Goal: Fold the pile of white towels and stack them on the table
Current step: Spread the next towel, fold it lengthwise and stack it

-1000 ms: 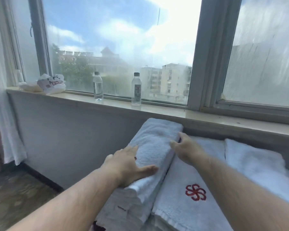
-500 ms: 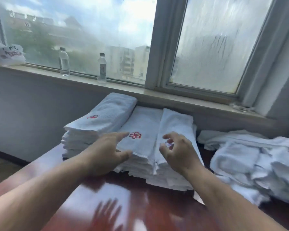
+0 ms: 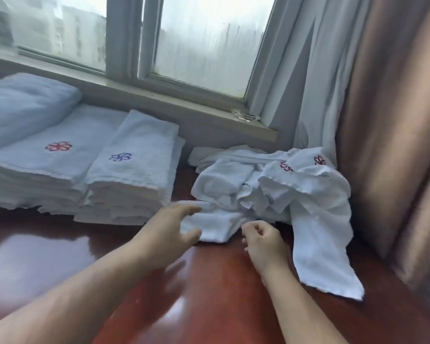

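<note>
A crumpled pile of white towels (image 3: pixel 271 184) lies at the right of the dark red table (image 3: pixel 209 281), one end trailing toward the front edge. My left hand (image 3: pixel 170 228) is spread open at the pile's near left corner, fingers and thumb on either side of a towel fold. My right hand (image 3: pixel 262 240) hovers just in front of the pile with fingers loosely curled, holding nothing. Three stacks of folded towels stand at the left: one with a purple flower mark (image 3: pixel 132 170), one with a red flower mark (image 3: pixel 47 165), and a taller stack (image 3: pixel 23 105) at the far left.
A window sill (image 3: pixel 174 100) runs behind the table, with a small glass dish (image 3: pixel 245 116) on it. White sheer curtain (image 3: pixel 305 70) and brown drape (image 3: pixel 395 120) hang at the right, close to the pile.
My view has swung right from the folded stacks to the unfolded pile. Both hands have left the stacks and moved right to the pile's near edge.
</note>
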{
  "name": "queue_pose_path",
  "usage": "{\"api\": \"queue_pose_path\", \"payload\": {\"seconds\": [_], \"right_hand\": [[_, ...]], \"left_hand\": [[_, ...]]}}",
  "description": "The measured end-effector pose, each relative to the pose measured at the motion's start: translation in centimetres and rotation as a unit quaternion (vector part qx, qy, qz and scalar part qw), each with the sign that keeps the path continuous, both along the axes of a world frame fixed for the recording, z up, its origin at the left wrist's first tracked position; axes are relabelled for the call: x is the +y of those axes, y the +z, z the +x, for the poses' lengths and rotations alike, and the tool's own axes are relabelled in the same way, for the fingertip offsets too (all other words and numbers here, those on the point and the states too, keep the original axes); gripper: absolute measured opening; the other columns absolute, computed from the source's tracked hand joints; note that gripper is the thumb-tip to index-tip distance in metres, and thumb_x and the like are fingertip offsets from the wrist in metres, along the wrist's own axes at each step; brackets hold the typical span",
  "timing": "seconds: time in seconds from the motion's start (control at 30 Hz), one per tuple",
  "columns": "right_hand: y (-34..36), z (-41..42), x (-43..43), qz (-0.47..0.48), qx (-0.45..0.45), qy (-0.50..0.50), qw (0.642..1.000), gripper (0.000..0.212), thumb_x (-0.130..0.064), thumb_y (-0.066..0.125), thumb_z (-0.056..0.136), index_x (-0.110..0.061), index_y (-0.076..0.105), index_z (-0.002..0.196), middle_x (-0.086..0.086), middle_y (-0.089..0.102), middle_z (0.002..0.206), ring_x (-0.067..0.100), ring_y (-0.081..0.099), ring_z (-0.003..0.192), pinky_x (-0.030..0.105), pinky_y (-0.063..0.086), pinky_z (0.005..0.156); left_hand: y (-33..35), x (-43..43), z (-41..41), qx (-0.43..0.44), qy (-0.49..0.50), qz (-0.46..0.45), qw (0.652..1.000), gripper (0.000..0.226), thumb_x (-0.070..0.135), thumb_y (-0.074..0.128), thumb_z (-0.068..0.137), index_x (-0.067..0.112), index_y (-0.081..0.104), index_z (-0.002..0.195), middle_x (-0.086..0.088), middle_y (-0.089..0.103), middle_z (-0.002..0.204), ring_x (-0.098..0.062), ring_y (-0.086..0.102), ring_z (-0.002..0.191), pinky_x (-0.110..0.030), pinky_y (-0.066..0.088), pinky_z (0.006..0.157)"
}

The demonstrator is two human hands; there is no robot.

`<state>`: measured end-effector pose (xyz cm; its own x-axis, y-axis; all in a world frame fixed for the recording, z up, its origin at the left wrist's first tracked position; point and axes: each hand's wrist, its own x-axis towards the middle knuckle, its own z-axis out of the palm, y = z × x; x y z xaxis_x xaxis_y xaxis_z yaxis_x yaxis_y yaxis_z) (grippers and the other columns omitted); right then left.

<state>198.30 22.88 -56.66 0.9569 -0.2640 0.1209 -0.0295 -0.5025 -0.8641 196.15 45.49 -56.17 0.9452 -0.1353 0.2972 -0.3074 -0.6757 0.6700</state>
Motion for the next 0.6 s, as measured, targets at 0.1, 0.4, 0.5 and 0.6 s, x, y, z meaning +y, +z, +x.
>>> {"api": "queue_pose_path", "payload": {"seconds": [0.1, 0.4, 0.5, 0.6], "right_hand": [[-2.4, 1.8, -1.4, 0.034, 0.000, -0.020, 0.999, 0.017, -0.029, 0.062, 0.088, -0.021, 0.070, 0.075, -0.005, 0.071, 0.070, 0.015, 0.069, 0.069, 0.040, 0.059, 0.072], [-1.9, 6.1, -2.3, 0.006, -0.045, -0.014, 0.999, 0.032, -0.038, 0.059, 0.096, -0.018, 0.069, 0.073, -0.005, 0.068, 0.065, 0.009, 0.065, 0.061, 0.026, 0.052, 0.057], [-0.2, 5.7, -4.9, -0.083, -0.150, -0.098, 0.980, 0.035, -0.045, 0.053, 0.091, -0.025, 0.060, 0.063, -0.012, 0.061, 0.058, 0.007, 0.059, 0.066, 0.017, 0.041, 0.056], [0.1, 5.6, -7.8, -0.088, -0.201, -0.240, 0.946, 0.023, -0.032, 0.054, 0.094, -0.020, 0.073, 0.089, -0.003, 0.070, 0.095, 0.022, 0.059, 0.103, 0.038, 0.050, 0.084]], "left_hand": [[-1.9, -2.7, 1.9, -0.010, 0.014, 0.009, 1.000, 0.046, 0.035, 0.066, 0.091, 0.033, 0.057, 0.137, 0.017, 0.052, 0.140, -0.003, 0.039, 0.135, -0.020, 0.030, 0.111], [-4.7, -6.6, 7.3, 0.000, 0.043, 0.149, 0.988, 0.073, 0.082, 0.036, 0.083, 0.046, 0.039, 0.146, 0.023, 0.039, 0.152, -0.010, 0.026, 0.144, -0.041, 0.030, 0.111], [-4.6, -7.4, 7.4, -0.049, 0.051, 0.165, 0.984, 0.071, 0.077, 0.031, 0.082, 0.044, 0.046, 0.142, 0.020, 0.046, 0.146, -0.013, 0.033, 0.139, -0.040, 0.025, 0.109], [-4.0, -9.2, 6.7, -0.109, -0.012, 0.186, 0.976, 0.058, 0.066, 0.032, 0.088, 0.044, 0.052, 0.137, 0.019, 0.054, 0.134, -0.014, 0.041, 0.128, -0.039, 0.024, 0.103]]}}
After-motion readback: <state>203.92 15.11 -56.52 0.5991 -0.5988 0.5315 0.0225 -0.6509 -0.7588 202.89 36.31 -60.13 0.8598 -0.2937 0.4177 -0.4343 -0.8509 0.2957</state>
